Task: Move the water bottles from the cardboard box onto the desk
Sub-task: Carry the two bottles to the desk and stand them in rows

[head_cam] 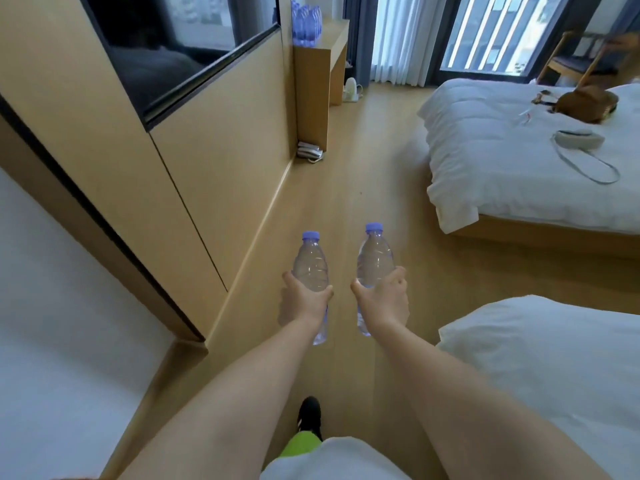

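Note:
My left hand (304, 299) grips a clear water bottle (310, 265) with a purple cap, held upright out in front of me. In my right hand (384, 296) is a second clear bottle (374, 258) of the same kind, level with the first. Both hang over the wooden floor. Far ahead at the top, the wooden desk (332, 39) carries several purple-capped bottles (306, 24) standing together near the wall. The cardboard box is not in view.
A wooden wall with a dark TV screen (166, 53) runs along the left. Two beds with white bedding lie on the right, one far (519, 157) and one near (554, 358). A phone (310, 152) sits on the floor by the desk. Bags lie on the far bed.

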Tool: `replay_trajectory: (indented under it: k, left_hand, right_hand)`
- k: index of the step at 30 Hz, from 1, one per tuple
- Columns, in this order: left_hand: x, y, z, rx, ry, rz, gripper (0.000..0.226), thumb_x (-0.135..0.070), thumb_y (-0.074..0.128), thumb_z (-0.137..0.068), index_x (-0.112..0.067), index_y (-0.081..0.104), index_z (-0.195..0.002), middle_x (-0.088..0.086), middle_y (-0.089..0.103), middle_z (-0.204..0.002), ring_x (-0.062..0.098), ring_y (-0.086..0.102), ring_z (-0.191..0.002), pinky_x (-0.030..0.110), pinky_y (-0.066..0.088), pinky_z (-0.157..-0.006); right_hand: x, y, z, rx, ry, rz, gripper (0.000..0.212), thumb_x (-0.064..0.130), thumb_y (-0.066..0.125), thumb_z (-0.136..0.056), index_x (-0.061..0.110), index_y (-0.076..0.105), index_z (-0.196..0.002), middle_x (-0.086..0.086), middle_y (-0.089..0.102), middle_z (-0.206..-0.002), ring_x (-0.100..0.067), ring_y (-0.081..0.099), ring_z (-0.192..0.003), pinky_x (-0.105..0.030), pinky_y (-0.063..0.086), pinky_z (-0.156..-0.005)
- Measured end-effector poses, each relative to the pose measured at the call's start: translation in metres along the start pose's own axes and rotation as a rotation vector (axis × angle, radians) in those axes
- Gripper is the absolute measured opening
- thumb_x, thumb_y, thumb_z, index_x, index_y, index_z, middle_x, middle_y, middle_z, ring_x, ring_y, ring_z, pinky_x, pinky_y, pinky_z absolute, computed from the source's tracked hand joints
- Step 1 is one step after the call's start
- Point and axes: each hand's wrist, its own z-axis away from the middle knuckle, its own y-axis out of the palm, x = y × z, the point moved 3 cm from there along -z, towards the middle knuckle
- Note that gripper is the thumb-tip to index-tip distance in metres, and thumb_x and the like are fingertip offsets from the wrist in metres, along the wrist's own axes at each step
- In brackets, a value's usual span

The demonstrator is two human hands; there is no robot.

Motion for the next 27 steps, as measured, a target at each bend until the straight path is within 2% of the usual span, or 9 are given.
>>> replay_trajectory:
  k: [8,14,19,27]
  left_hand:
    - [-0.111,0.008,-0.158,0.016,0.038,-0.057,0.075,-0.045,0.071,-0.075,-0.016,0.029,-0.130,0.010,0.056,-0.119,0.034,0.059,-0.105,0.046,0.050,-0.088]
    - [-0.183,0.045,-0.250,0.045,0.074,-0.084,0.076,-0.047,0.072,-0.074,-0.017,0.029,-0.128,0.009,0.057,-0.117,0.033,0.060,-0.102,0.045,0.051,-0.087]
    - [-0.250,0.095,-0.340,0.042,0.073,-0.083,0.076,-0.046,0.072,-0.075,-0.017,0.028,-0.131,0.008,0.057,-0.118,0.032,0.061,-0.099,0.041,0.051,-0.083]
    - [-0.377,0.156,-0.467,0.002,0.026,-0.047,0.075,-0.045,0.073,-0.074,-0.018,0.029,-0.129,0.007,0.059,-0.113,0.031,0.061,-0.094,0.041,0.052,-0.080]
  right_hand:
    - [0.100,0.039,-0.146,-0.013,0.030,-0.035,0.073,0.047,0.066,-0.078,0.008,0.033,-0.130,-0.009,0.050,-0.127,-0.030,0.056,-0.111,-0.041,0.049,-0.084]
    - [0.132,0.062,-0.257,0.009,0.025,0.013,0.066,0.048,0.065,-0.080,0.010,0.034,-0.125,-0.008,0.052,-0.123,-0.029,0.056,-0.109,-0.033,0.040,-0.071]
    - [0.151,0.078,-0.380,0.026,0.041,0.024,0.068,0.049,0.064,-0.081,0.009,0.033,-0.128,-0.009,0.051,-0.126,-0.029,0.054,-0.114,-0.039,0.048,-0.083]
    - [0.208,0.070,-0.575,0.091,0.032,0.052,0.067,0.049,0.066,-0.080,0.009,0.033,-0.124,-0.012,0.052,-0.124,-0.032,0.055,-0.112,-0.040,0.048,-0.084]
